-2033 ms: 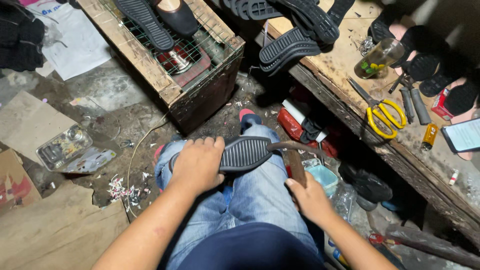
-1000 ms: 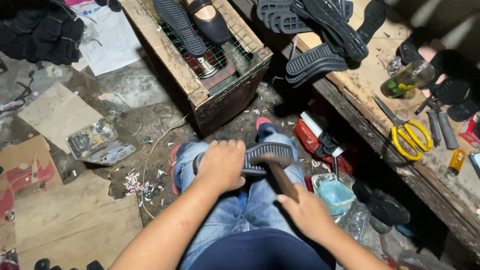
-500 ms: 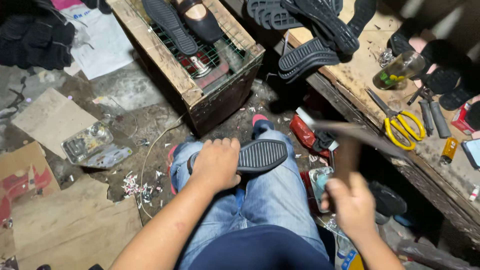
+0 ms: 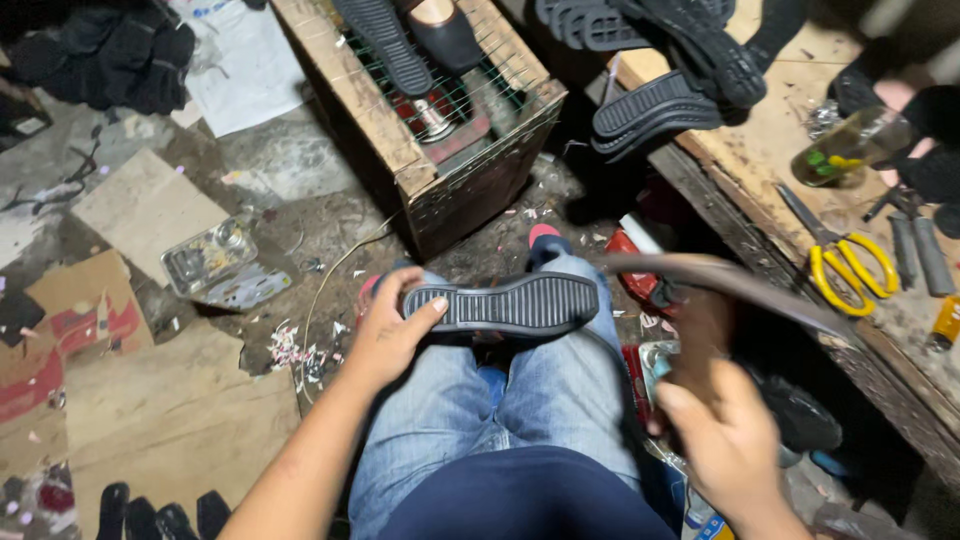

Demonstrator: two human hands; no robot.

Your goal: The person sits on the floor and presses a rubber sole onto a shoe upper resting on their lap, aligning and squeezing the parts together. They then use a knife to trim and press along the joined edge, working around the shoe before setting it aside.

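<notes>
The dirty floor (image 4: 290,170) carries a wooden crate (image 4: 440,150) at the far middle, flat cardboard sheets (image 4: 150,400) on the near left, a clear plastic tray (image 4: 215,260) beside them and white paper (image 4: 245,75) farther off. On the right, a wooden workbench (image 4: 790,150) bears black soles (image 4: 660,60) at its far end, with yellow-handled scissors (image 4: 850,265) and a glass bottle (image 4: 850,145) nearer along it.

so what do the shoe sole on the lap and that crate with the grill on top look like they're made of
The shoe sole, steadied by the left hand, looks like dark moulded rubber or a similar plastic: matte, with fine ribbed tread. The crate looks like rough unfinished wood, pale with visible grain and worn edges; the grill across its top looks like thin metal wire.
</notes>
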